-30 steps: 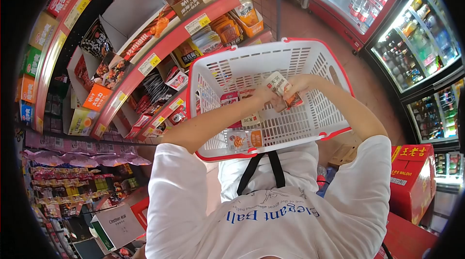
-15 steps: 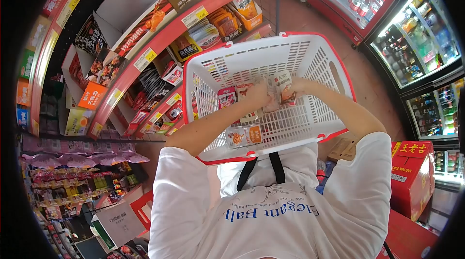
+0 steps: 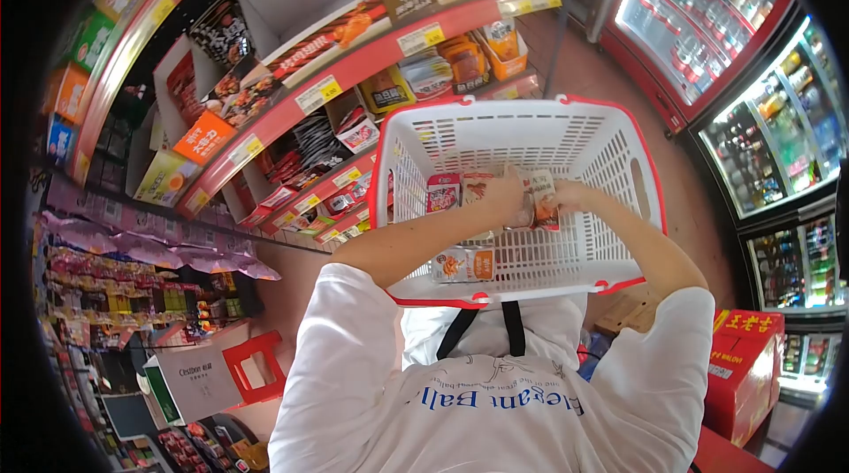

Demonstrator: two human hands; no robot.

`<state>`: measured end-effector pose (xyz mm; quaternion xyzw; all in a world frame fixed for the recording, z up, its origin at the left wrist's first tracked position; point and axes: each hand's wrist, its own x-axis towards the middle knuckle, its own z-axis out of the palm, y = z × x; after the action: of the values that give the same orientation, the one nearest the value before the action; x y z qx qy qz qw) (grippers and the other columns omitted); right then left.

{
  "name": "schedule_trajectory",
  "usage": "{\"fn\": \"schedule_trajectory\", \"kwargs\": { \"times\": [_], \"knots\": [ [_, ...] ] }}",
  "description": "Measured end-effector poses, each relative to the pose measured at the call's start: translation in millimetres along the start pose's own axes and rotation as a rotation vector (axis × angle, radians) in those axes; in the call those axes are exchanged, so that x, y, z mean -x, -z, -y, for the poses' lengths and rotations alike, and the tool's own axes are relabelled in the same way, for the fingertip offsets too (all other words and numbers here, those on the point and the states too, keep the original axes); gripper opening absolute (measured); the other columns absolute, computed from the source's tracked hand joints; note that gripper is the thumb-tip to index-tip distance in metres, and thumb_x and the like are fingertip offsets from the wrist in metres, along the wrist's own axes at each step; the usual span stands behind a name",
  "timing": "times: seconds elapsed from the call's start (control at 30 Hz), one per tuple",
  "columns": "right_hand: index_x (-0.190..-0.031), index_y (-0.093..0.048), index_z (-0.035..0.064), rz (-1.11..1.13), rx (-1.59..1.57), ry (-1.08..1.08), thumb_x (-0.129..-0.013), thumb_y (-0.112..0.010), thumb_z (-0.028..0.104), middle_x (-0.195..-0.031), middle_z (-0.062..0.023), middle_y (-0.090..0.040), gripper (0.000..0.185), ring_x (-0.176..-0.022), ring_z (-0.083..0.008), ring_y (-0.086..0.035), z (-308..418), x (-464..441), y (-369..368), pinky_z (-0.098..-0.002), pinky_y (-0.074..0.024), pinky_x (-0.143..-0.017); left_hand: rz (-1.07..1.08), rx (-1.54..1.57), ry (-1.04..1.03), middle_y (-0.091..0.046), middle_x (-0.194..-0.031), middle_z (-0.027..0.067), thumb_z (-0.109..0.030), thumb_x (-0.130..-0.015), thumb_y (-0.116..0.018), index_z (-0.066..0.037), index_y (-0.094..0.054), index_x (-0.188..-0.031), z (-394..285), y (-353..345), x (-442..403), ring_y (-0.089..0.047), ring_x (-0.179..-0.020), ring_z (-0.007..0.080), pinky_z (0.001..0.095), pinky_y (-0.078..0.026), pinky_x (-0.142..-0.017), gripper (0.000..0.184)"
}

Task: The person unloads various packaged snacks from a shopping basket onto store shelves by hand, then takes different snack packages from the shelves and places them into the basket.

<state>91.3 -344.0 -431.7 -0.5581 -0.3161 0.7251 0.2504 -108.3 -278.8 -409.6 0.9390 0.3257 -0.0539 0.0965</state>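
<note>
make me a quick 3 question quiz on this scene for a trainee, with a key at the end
1. Multiple choice: Which colour edges the white basket?
A) Blue
B) Red
C) Green

2. True or false: The left hand and the right hand are far apart, at opposite ends of the basket.

3. Fill in the blank: The glass-front drinks fridges stand on the person's ____ side.

Key:
1. B, red.
2. False; the hands are close together, around the middle of the basket.
3. Right.
</note>
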Motion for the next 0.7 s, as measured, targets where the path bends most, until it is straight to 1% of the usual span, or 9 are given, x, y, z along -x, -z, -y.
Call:
{"fn": "schedule_trajectory", "kwargs": {
  "times": [0.07, 0.1, 0.17, 0.23, 0.37, 0.5, 0.57, 0.63, 0.7],
  "knots": [
    [-0.116, -0.049, -0.0072, -0.350, 0.815, -0.185, -0.079, -0.061, 0.003, -0.112, -0.0219, -0.062, 0.040, -0.102, -0.0309, -0.063, 29, 23, -25, -0.0415, -0.0507, -0.087, -0.021, -0.068, -0.040, -0.068, -0.081, 0.0184, -0.025, -0.075, -0.068, 0.026, -0.024, -0.131, -2, -5, 2, -0.068, -0.066, 0.0286, 0.0441, -0.053, -0.059, 0.088],
    [-0.116, -0.049, -0.0072, -0.349, 0.825, -0.179, -0.079, -0.061, 0.003, -0.112, -0.0219, -0.062, 0.040, -0.102, -0.0309, -0.063, 24, 22, -25, -0.0415, -0.0507, -0.087, -0.048, -0.092, -0.084, -0.068, -0.085, 0.0192, -0.024, -0.073, -0.069, 0.024, -0.034, -0.126, -3, -7, 3, -0.069, -0.070, 0.0271, 0.0395, -0.053, -0.059, 0.080],
    [-0.108, -0.050, -0.0059, -0.527, 1.257, 0.114, -0.082, -0.063, 0.015, -0.102, -0.0250, -0.064, 0.036, -0.097, -0.0361, -0.063, 9, 18, -25, -0.0448, -0.0498, -0.083, -0.079, -0.118, -0.119, -0.068, -0.089, 0.0200, -0.022, -0.071, -0.070, 0.021, -0.044, -0.121, -6, 8, 6, -0.069, -0.075, 0.0257, 0.0349, -0.054, -0.059, 0.072],
    [-0.107, -0.050, -0.0052, -0.509, 1.284, 0.097, -0.084, -0.062, 0.019, -0.101, -0.0262, -0.063, 0.036, -0.097, -0.0383, -0.062, 6, 18, -24, -0.0462, -0.0492, -0.083, 0.151, -0.050, -0.188, -0.068, -0.080, 0.0179, -0.018, -0.074, -0.065, 0.012, -0.054, -0.114, -15, 37, 12, -0.069, -0.074, 0.0295, 0.0405, -0.053, -0.062, 0.051],
    [-0.110, -0.051, -0.0011, -0.443, 1.307, 0.045, -0.085, -0.060, 0.028, -0.103, -0.0248, -0.063, 0.039, -0.097, -0.0394, -0.061, 20, 24, -26, -0.0481, -0.0480, -0.083, 0.226, -0.045, -0.257, -0.068, -0.078, 0.0149, -0.020, -0.076, -0.065, 0.002, -0.062, -0.104, -22, 65, 16, -0.069, -0.074, 0.0305, 0.0409, -0.053, -0.063, 0.036],
    [-0.113, -0.053, 0.0018, -0.434, 1.361, 0.113, -0.083, -0.063, 0.033, -0.102, -0.0216, -0.064, 0.045, -0.098, -0.0363, -0.063, 10, 4, -11, -0.0462, -0.0498, -0.081, 0.112, 0.046, -0.443, -0.068, -0.078, 0.0134, -0.024, -0.079, -0.064, -0.006, -0.063, -0.107, -19, 94, 10, -0.068, -0.074, 0.0317, 0.0440, -0.053, -0.066, 0.033],
    [-0.113, -0.054, 0.0072, -0.344, 1.373, 0.374, -0.084, -0.062, 0.032, -0.100, -0.0208, -0.064, 0.039, -0.096, -0.0376, -0.062, 13, 2, -21, -0.0463, -0.0484, -0.082, 0.057, 0.162, -0.513, -0.068, -0.081, 0.0137, -0.025, -0.081, -0.063, -0.008, -0.063, -0.108, -12, 129, 16, -0.067, -0.075, 0.0318, 0.0444, -0.053, -0.068, 0.032],
    [-0.111, -0.055, 0.0068, -0.337, 1.501, 0.377, -0.083, -0.063, 0.031, -0.097, -0.0201, -0.065, 0.038, -0.093, -0.0371, -0.063, 40, 21, -54, -0.0459, -0.0491, -0.080, -0.265, 0.414, -0.628, -0.068, -0.089, 0.0126, -0.025, -0.084, -0.063, -0.010, -0.063, -0.110, 3, 175, 29, -0.066, -0.079, 0.0316, 0.0433, -0.053, -0.074, 0.030],
    [-0.110, -0.055, 0.0064, -0.339, 1.606, 0.364, -0.083, -0.063, 0.031, -0.094, -0.0194, -0.065, 0.037, -0.090, -0.0366, -0.064, 62, 37, -82, -0.0455, -0.0499, -0.078, -0.427, 0.427, -0.643, -0.068, -0.092, 0.0113, -0.023, -0.085, -0.062, -0.009, -0.063, -0.108, 15, 213, 45, -0.066, -0.082, 0.0304, 0.0423, -0.052, -0.075, 0.026]
  ]
}}
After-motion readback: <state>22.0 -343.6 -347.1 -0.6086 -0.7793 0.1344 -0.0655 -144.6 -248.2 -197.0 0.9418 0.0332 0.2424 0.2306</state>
